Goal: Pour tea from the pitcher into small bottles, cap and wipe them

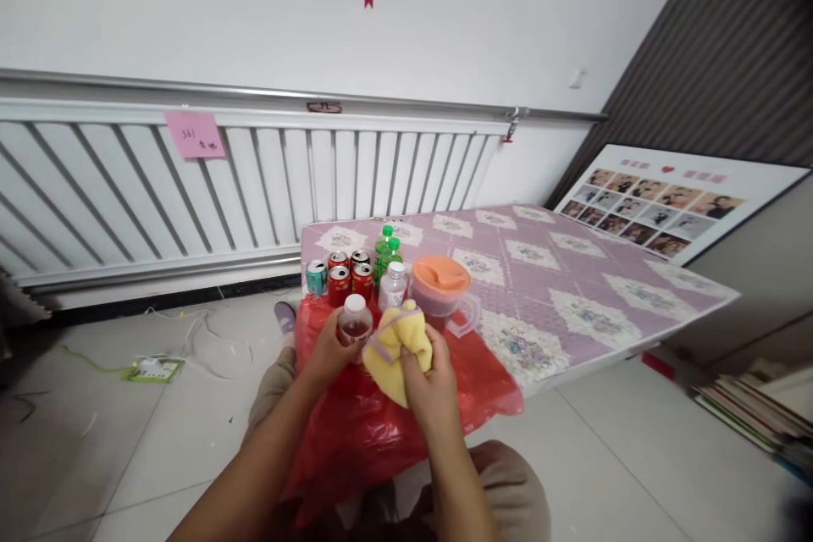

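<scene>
Your left hand [329,349] grips a white-capped clear bottle [355,325] over the red plastic sheet [365,432] that covers the near left corner of the table [537,318]. Your right hand [434,374] clasps a yellow cloth [389,356] just beside it. Behind stand cans [339,286], green-capped bottles [384,257], a small white bottle [392,290] and an orange-lidded pitcher [437,305].
</scene>
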`<state>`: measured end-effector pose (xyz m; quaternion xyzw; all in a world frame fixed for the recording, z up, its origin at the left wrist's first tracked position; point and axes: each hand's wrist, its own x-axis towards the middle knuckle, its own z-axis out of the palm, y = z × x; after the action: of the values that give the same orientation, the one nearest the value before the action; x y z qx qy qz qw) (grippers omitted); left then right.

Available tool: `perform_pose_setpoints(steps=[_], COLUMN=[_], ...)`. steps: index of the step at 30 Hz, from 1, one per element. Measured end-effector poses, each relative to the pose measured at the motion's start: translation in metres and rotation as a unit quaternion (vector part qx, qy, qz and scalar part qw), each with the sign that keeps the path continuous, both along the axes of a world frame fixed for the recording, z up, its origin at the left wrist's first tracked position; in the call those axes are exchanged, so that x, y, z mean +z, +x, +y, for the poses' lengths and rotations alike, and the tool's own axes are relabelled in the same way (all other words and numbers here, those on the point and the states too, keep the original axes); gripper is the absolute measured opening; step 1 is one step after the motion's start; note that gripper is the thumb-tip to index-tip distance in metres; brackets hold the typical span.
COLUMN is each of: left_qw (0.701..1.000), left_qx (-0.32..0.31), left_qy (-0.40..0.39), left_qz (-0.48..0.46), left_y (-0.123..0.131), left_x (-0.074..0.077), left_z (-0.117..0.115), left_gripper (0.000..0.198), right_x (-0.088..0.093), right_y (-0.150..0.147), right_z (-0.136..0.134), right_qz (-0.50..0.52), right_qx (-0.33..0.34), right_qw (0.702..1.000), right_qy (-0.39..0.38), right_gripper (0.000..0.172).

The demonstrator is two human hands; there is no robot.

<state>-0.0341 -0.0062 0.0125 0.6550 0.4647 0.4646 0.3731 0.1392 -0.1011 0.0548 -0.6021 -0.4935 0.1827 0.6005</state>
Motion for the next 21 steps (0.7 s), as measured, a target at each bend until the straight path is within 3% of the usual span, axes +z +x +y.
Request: perform_pose_setpoints(steps=[3,9,12,15,19,21], left_qw=[1.0,0.993,0.99,0.984,0.984,0.983], left_qx=[-0.014,-0.108,-0.12,-0.141,-0.125,-0.106], left_qy=[-0.017,-0.038,-0.065,-0.081,-0.087,-0.088], left_qz=[-0.017,-0.034,-0.047,-0.073,-0.091,-0.12], left_y=[-0.003,0.0,-0.005,-0.011,-0.015,-0.013], left_x=[0.007,0.025,0.035,0.047,0.059,0.062], left_z=[-0.01,-0.028,-0.034,-0.037,-0.037,-0.037], left_gripper=[0.072,0.074,0.07,0.069,0.071,0.072], right_x=[-0.002,0.002,0.004,0.0,-0.012,-0.016], right_y=[0.001,-0.019,-0.013,-0.001,0.004,0.002], right_z=[0.003,0.008,0.009,0.009,0.007,0.006], right_qz=[-0.001,-0.024,0.092,0.241,0.385,0.404], right_qx=[-0.021,0.076,0.114,0.144,0.145,0.145], right_qw=[1.0,0.996,0.989,0.954,0.901,0.893], right_qy=[0.012,0.044,-0.029,-0.108,-0.139,-0.136], right_gripper=[0.051,0.065,0.054,0.047,0.054,0.055])
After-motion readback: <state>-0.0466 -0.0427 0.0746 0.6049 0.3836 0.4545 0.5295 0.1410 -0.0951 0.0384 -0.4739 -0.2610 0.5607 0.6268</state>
